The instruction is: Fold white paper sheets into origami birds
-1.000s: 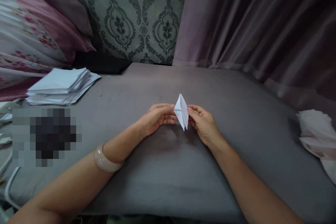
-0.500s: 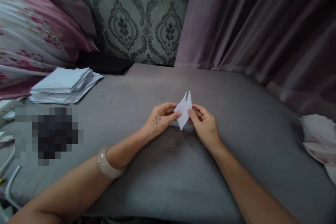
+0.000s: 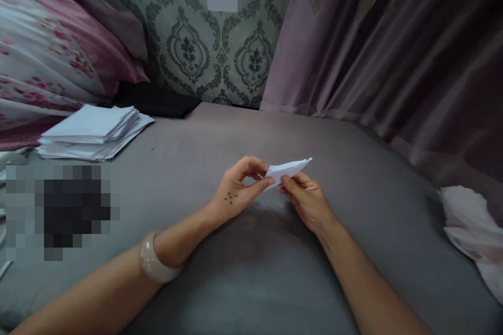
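Observation:
A small piece of folded white paper [image 3: 288, 168] is held above the grey surface, its narrow tip pointing to the right and slightly up. My left hand [image 3: 243, 183] pinches its left end between thumb and fingers. At the lower edge, the thumb of my right hand [image 3: 308, 196] presses on the front of the paper, with the fingers behind it. Both hands are closed on the paper, and part of the fold is hidden by the fingers.
On the left lies a stack of white paper [image 3: 90, 128], with a black folded cloth or case [image 3: 157, 100] behind it. A pixelated patch covers something at the left. Crumpled pale fabric [image 3: 467, 220] lies at the right edge. Curtains [image 3: 326, 52] hang at the back.
The folded paper has turned from upright, with two points up, to nearly flat with its tip to the right. Both hands have tilted with it. The view has shifted slightly.

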The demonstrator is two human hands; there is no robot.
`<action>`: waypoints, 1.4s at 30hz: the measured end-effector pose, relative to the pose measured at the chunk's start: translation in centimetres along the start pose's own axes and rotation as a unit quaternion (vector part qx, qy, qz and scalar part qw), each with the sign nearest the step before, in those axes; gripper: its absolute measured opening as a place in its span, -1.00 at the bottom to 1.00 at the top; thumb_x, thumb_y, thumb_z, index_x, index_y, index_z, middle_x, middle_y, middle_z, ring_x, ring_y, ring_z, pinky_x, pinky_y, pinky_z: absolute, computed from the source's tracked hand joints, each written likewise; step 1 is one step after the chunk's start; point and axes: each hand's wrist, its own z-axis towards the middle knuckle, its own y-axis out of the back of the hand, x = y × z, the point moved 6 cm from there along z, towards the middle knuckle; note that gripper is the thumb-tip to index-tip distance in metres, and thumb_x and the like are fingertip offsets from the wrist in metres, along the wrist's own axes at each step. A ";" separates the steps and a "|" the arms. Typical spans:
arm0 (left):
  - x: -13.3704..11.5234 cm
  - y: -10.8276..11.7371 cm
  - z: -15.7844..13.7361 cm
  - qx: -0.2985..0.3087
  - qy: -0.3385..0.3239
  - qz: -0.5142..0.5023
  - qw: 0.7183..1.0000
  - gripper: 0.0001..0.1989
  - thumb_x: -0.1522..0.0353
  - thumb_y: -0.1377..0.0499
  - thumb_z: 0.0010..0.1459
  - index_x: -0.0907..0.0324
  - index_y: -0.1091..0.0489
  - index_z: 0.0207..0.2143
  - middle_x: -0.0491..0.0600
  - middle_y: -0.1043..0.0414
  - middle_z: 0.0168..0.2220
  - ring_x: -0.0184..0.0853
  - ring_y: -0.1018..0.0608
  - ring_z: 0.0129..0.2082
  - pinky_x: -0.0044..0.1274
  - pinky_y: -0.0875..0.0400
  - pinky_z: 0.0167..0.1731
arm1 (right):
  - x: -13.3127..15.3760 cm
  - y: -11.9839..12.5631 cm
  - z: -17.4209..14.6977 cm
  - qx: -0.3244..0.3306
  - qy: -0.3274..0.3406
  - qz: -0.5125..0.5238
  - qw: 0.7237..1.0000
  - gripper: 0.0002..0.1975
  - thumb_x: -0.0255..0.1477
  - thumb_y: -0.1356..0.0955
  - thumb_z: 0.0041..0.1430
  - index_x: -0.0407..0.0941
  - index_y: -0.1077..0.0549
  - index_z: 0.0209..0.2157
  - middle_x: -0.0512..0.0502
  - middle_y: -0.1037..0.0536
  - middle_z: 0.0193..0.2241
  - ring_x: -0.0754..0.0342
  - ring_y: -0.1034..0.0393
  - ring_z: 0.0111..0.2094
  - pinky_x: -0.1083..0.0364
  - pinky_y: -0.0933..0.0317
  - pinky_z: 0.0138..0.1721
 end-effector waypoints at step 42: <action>3.7 -0.7 -0.5 0.052 0.280 -0.126 0.950 -0.77 0.28 -0.35 0.00 0.27 -0.46 -0.38 -0.06 -0.47 -0.45 -0.47 -0.44 -0.47 -0.62 -0.31 -0.45 | 0.4 -1.2 -0.9 -0.013 -0.056 -0.013 0.998 -0.69 -0.19 -0.52 -0.13 -0.09 -0.58 -0.36 -0.06 -0.62 -0.40 0.09 -0.46 -0.39 0.06 -0.32 -0.25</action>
